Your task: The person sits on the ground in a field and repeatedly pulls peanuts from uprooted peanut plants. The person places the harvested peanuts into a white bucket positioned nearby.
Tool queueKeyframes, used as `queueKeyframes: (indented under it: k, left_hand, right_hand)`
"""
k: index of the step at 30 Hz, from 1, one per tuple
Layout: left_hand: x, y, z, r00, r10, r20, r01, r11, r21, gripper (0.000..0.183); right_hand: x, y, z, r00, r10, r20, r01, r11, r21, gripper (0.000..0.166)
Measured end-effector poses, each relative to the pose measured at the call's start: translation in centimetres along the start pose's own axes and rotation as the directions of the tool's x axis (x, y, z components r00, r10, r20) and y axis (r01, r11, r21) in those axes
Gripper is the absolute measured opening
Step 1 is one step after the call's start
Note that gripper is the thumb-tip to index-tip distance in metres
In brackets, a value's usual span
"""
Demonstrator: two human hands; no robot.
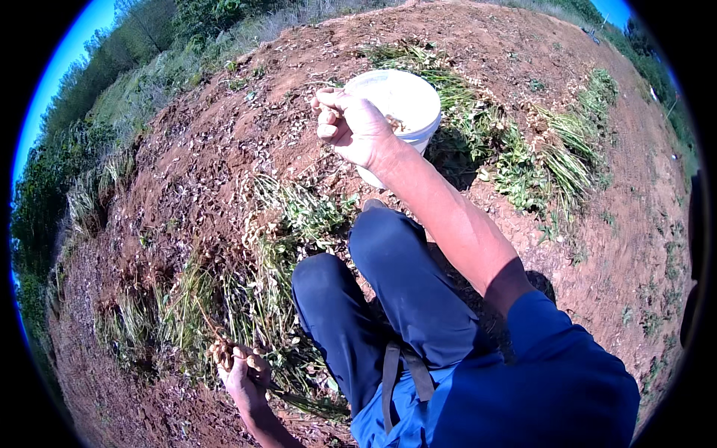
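Observation:
At the lower left, my left hand (245, 381) grips a pulled peanut plant (221, 351); its roots and tan pods stick out past my fingers, and green stems trail behind toward my legs. My right hand (361, 123) is raised in front of the left rim of a white plastic bucket (421, 134). Its fingers are curled around small tan pieces (330, 111) that look like peanut pods. Inside the bucket, a few peanut pods (396, 123) show beside my wrist; my hand and forearm hide part of the opening.
Uprooted peanut plants (285, 269) lie heaped left of my knees. More plants with pods (560, 151) are strewn right of the bucket and behind it. Reddish soil (224, 134) with dry leaves surrounds me. Grass and bushes (129, 106) border the field at the left.

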State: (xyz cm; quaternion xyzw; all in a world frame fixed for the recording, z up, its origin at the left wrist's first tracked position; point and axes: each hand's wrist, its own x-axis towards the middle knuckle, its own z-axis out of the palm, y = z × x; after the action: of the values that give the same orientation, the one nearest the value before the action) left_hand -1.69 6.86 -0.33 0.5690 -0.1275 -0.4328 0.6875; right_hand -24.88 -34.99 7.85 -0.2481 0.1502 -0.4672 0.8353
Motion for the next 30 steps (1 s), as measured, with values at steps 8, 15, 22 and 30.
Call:
queueKeyframes:
  k: [8, 15, 22, 30]
  left_hand:
    - [2.5, 1.2, 5.3, 1.0, -0.007, 0.01, 0.007, 0.996, 0.085, 0.013]
    - [2.9, 1.8, 6.9, 0.997, 0.054, -0.047, -0.045, 0.982, 0.183, 0.008]
    - [2.3, 2.4, 8.0, 0.997, 0.075, -0.029, -0.069, 0.985, 0.157, 0.012]
    - [1.2, 2.6, 6.8, 0.99, -0.001, 0.139, -0.024, 0.984, 0.179, 0.01]
  right_hand:
    - [0.5, -4.4, -11.8, 0.883, -0.393, -0.258, -0.24, 0.093, -0.966, 0.059]
    - [-8.6, 6.6, 6.5, 0.922, 0.268, 0.28, 0.152, 0.415, -0.897, 0.043]
    - [-12.9, 15.1, 7.6, 0.657, 0.544, 0.521, 0.475, 0.237, -0.847, 0.04]
    - [-13.4, 15.0, 6.5, 0.484, 0.633, 0.604, 0.49, 0.376, -0.787, 0.016]
